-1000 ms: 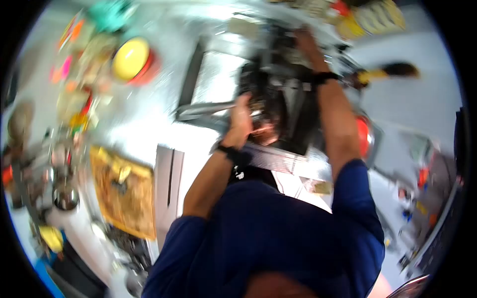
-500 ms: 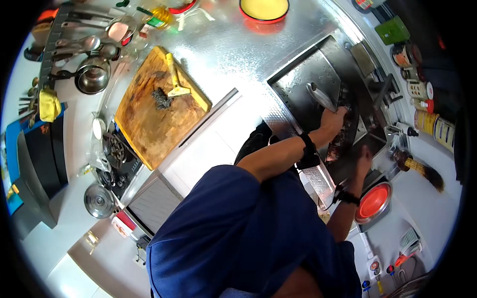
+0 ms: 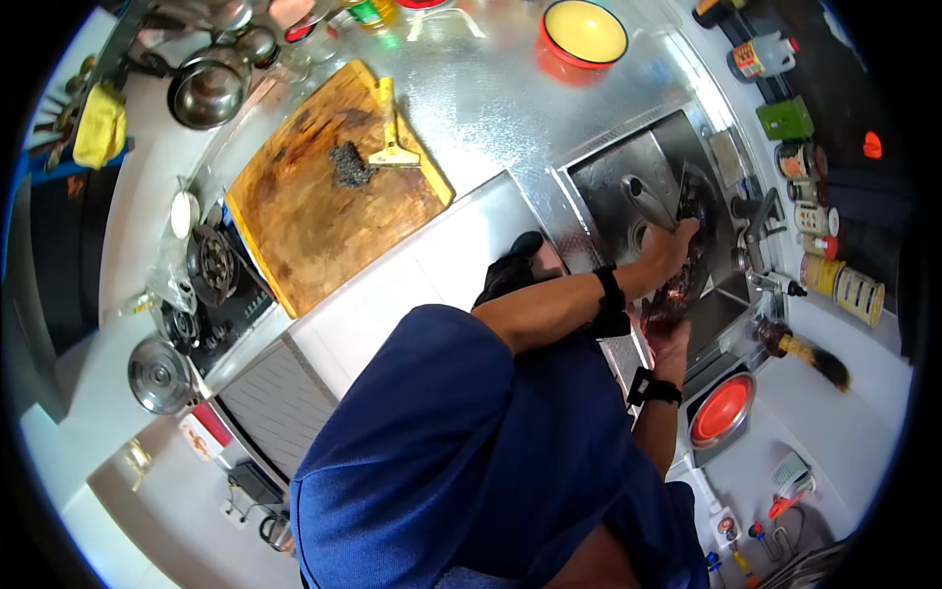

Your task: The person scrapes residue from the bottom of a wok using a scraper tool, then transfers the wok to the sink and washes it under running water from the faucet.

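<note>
My left hand [image 3: 669, 253], closed, grips a silver-handled tool [image 3: 646, 201]; its handle sticks out toward the upper left and its working end is hidden. The hand is over a long dark, wet piece that looks like a fish [image 3: 699, 201], reddish at its near end, lying in the steel sink [image 3: 616, 169]. My right hand [image 3: 669, 342] is at the reddish near end, its fingers partly hidden around it. On the thick wooden cutting board [image 3: 314, 221] to the left lie a yellow scraper [image 3: 391, 128] and a small dark heap of scraps [image 3: 350, 165].
A yellow-lined bowl [image 3: 586, 31] stands on the steel counter [image 3: 481, 108]. Along the wall by the faucet [image 3: 758, 231] are jars, cans [image 3: 859, 294] and a brush [image 3: 810, 358]. A red basin [image 3: 721, 412] is near my right arm. Pots [image 3: 208, 88] and a stove [image 3: 235, 329] lie left.
My right hand has moved left from the sink's right side onto the near end of the dark piece. My left hand still grips the handle. The whole view has shifted.
</note>
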{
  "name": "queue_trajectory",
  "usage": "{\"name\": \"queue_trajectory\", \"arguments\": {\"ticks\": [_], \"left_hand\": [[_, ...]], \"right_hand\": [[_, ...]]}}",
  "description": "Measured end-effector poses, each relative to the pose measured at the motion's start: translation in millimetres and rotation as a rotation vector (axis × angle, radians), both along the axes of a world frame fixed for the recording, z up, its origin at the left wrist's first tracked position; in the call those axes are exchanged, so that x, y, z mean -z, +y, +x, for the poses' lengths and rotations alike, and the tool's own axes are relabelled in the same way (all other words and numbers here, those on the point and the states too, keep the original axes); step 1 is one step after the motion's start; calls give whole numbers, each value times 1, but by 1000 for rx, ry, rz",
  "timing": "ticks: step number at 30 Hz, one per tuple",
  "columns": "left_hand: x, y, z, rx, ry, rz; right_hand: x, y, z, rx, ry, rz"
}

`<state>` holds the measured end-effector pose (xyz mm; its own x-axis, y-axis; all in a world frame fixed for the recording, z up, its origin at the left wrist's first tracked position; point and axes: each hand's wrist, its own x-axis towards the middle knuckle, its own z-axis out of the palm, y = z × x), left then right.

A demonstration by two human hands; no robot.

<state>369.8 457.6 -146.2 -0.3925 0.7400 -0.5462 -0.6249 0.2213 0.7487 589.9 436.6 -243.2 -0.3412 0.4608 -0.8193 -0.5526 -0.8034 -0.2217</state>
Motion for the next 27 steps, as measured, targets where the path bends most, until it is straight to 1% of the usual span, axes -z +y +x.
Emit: {"name": "queue_trajectory", "arguments": {"ticks": [1, 3, 4, 6, 8, 9, 10, 11, 12, 13, 14, 15, 16, 17, 19, 20, 22, 23, 24, 26, 27], "left_hand": [[-4, -3, -2, -20, 1, 12], [-14, -9, -3, -127, 61, 50], [-17, -12, -5, -135, 60, 68], [-19, -17, -9, -172, -178, 208], [0, -13, -5, -190, -177, 248], [-4, -19, -9, -199, -174, 343], [-24, -31, -19, -170, -350, 303], [-21, -34, -22, -153, -389, 249], [-18, -39, -28, -116, -384, 273], [-26, -46, -32, -85, -462, 304], [-20, -51, -37, -59, -413, 349], [-33, -61, -40, -63, -363, 350], [-47, -71, -45, -42, -409, 351], [-52, -79, -49, -51, -385, 307], [-57, -94, -54, -59, -383, 340], [-61, -101, -57, -69, -342, 364], [-76, -118, -58, -59, -277, 391], [-71, -122, -61, -49, -276, 404], [-68, -126, -63, -67, -296, 398], [-63, -132, -68, -108, -341, 385], [-62, -136, -71, -132, -422, 410]], "right_hand": [[12, 3, 4, -20, 1, 12], [23, 12, 7, 87, 15, 15], [4, 8, -8, 74, -93, 38], [-40, -3, -45, 32, -317, 68], [-22, -1, -24, -17, -280, 137], [-31, -3, -30, -28, -253, 144], [-43, -6, -37, -39, -226, 150], [-61, -10, -51, -32, -176, 181], [-63, -13, -54, -27, -175, 221], [-61, -12, -55, -29, -171, 259], [-53, -6, -55, 1, -164, 270], [-40, -2, -54, 29, -112, 239], [-33, 2, -55, 51, -58, 208], [-35, 5, -59, 70, -45, 215], [-43, 3, -66, 105, 20, 271], [-81, -8, -79, 138, -37, 240], [-83, -6, -81, 158, 0, 278], [-84, -4, -82, 159, 27, 310], [-99, -6, -86, 148, -19, 263], [-98, -1, -82, 167, 14, 304], [-91, 0, -85, 176, 45, 334]]}}
